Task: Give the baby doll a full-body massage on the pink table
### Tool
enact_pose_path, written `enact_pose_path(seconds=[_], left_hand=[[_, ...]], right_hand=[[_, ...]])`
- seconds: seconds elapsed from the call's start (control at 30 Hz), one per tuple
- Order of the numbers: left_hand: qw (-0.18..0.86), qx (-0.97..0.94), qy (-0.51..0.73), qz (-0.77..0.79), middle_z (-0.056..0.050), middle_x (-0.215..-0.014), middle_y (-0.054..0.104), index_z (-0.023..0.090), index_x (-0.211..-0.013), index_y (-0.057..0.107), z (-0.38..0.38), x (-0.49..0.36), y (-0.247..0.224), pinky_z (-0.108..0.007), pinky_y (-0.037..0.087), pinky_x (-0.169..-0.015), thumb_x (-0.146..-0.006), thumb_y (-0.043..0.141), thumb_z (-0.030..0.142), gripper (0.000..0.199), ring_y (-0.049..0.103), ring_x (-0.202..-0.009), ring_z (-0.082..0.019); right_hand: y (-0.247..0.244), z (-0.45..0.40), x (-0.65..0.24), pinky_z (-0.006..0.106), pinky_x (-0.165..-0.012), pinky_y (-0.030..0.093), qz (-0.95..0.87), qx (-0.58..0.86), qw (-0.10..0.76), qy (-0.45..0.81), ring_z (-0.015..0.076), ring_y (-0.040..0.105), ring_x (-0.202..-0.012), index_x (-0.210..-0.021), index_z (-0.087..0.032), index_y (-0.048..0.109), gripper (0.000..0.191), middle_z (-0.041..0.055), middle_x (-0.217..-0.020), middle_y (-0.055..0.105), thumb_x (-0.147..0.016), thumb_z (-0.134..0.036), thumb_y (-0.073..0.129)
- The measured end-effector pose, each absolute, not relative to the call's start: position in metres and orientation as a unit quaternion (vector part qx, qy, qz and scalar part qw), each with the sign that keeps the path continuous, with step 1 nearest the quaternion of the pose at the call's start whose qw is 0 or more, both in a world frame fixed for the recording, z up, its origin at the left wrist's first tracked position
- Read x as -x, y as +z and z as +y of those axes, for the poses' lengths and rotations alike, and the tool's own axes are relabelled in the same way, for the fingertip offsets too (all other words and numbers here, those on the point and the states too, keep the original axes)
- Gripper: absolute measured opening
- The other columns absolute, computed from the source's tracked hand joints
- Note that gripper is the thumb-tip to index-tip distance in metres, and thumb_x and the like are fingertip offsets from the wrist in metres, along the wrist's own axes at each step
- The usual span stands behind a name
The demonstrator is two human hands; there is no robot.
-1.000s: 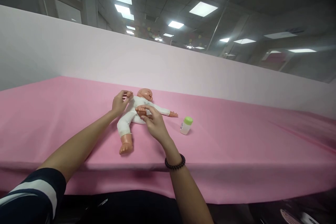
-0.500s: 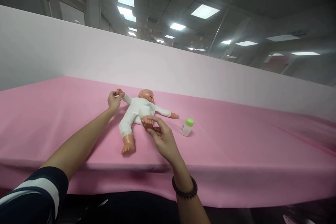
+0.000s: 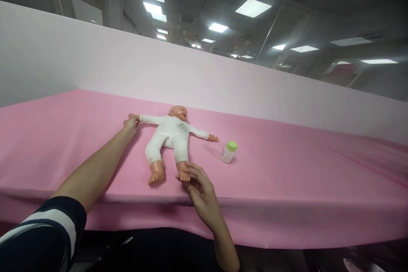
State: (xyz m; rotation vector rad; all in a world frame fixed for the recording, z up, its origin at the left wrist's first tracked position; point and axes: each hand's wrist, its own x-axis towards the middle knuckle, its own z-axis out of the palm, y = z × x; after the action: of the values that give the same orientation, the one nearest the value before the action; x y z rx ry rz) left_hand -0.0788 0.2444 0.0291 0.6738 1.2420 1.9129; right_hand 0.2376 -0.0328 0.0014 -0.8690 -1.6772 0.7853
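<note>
A baby doll [image 3: 172, 131] in a white suit lies on its back on the pink-covered table [image 3: 287, 170], arms stretched out to both sides and legs pointing at me. My left hand [image 3: 130, 123] is closed round the doll's hand at the left, its fingers partly hidden. With fingers curled, my right hand [image 3: 202, 191] grips the doll's foot at the right, thumb below and fingers along the side. A small translucent bottle [image 3: 228, 155] with a green cap [image 3: 231, 146] stands right of the doll, beyond its other hand, touched by neither of my hands.
A pale low wall [image 3: 191, 76] runs along the back of the table, with glass above it. The table's front edge [image 3: 270, 202] is close to my body, its pink cloth hanging down. A door [image 3: 79, 0] shows at the far left.
My left hand has drawn the doll's arm outward to the left and straightened it. My right hand has brought the raised leg down towards me, so it now lies extended beside the other.
</note>
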Motion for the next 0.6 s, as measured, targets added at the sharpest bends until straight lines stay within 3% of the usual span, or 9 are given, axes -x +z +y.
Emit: enact_pose_path(seconds=[0.1,0.23,0.43,0.6], left_hand=[[0.307,-0.296,0.767,0.479,-0.005,-0.092,0.064,0.02,-0.084,0.054,0.239,0.064,0.041,-0.031,0.058,-0.081,-0.08,0.078,0.02,0.025,0.067,-0.092,-0.019],[0.188,-0.493,0.73,0.433,-0.006,-0.109,0.068,0.021,-0.101,0.06,0.218,0.034,0.053,-0.032,0.056,-0.087,-0.082,0.076,0.022,0.025,0.066,-0.099,-0.02],[0.114,-0.713,0.548,0.423,-0.007,-0.111,0.07,0.023,-0.106,0.067,0.187,0.003,0.052,-0.036,0.052,-0.095,-0.082,0.071,0.017,0.024,0.065,-0.1,-0.024],[0.099,-0.708,0.552,0.429,-0.007,-0.11,0.07,0.023,-0.107,0.067,0.191,0.005,0.048,-0.036,0.054,-0.087,-0.085,0.067,0.018,0.022,0.066,-0.096,-0.024]], right_hand=[[0.032,-0.02,-0.233,0.04,-0.106,0.055,-0.705,0.343,0.542,0.302,0.0234,0.059,-0.129,-0.129,-0.029,0.065,0.032,0.0086,-0.143,0.057,-0.098,-0.025,0.058],[0.071,0.017,-0.218,0.036,-0.098,0.057,-0.729,0.321,0.531,0.29,0.0217,0.063,-0.12,-0.125,-0.026,0.065,0.033,0.007,-0.133,0.064,-0.094,-0.021,0.058],[0.08,0.075,-0.191,0.032,-0.085,0.058,-0.757,0.296,0.522,0.257,0.0204,0.064,-0.111,-0.117,-0.022,0.066,0.034,0.0072,-0.125,0.066,-0.086,-0.015,0.056],[0.076,0.076,-0.188,0.031,-0.086,0.058,-0.748,0.293,0.532,0.268,0.0204,0.063,-0.114,-0.118,-0.022,0.066,0.033,0.0075,-0.126,0.066,-0.086,-0.018,0.057]])
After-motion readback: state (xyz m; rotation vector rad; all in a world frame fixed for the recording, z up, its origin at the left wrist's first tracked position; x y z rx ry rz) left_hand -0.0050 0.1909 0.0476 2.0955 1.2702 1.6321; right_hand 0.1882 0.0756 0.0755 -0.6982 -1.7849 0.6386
